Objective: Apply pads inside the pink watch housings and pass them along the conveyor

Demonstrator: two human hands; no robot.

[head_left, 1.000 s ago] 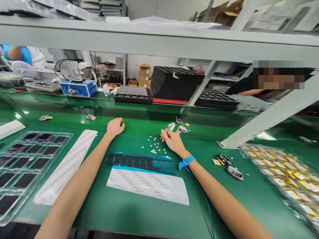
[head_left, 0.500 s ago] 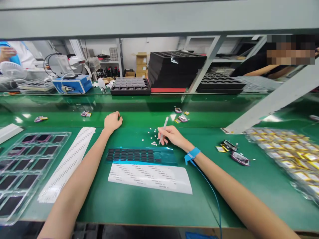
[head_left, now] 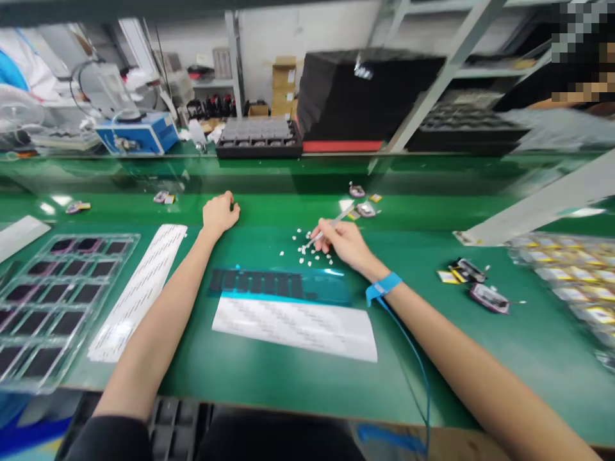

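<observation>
My right hand (head_left: pixel 343 243) grips slim silvery tweezers (head_left: pixel 336 221) like a pen, tip pointing down and left. That tip is among several small white bits (head_left: pixel 302 250) scattered on the green bench mat. My left hand (head_left: pixel 220 214) rests on the mat further left, loosely curled, with nothing visible in it. Between my forearms lies a blue translucent film (head_left: pixel 331 285) bearing rows of dark pieces (head_left: pixel 254 283). A white printed backing sheet (head_left: pixel 293 326) adjoins its near edge. A blue wrist strap (head_left: pixel 383 288) with a cord circles my right wrist.
Left are white printed strips (head_left: pixel 139 288) and a clear tray (head_left: pixel 132 246) of dark rectangular parts. Small opened devices (head_left: pixel 489 298) lie on the right, near trays of yellow-edged parts (head_left: pixel 571 275). A slanted white post (head_left: pixel 528 198) rises there. Black trays (head_left: pixel 360 96) are stacked behind; another person is at far right.
The view has tilted down and blurred somewhat. The tweezers have swung to a flatter angle, their back end now leaning right. My left hand keeps its place on the mat.
</observation>
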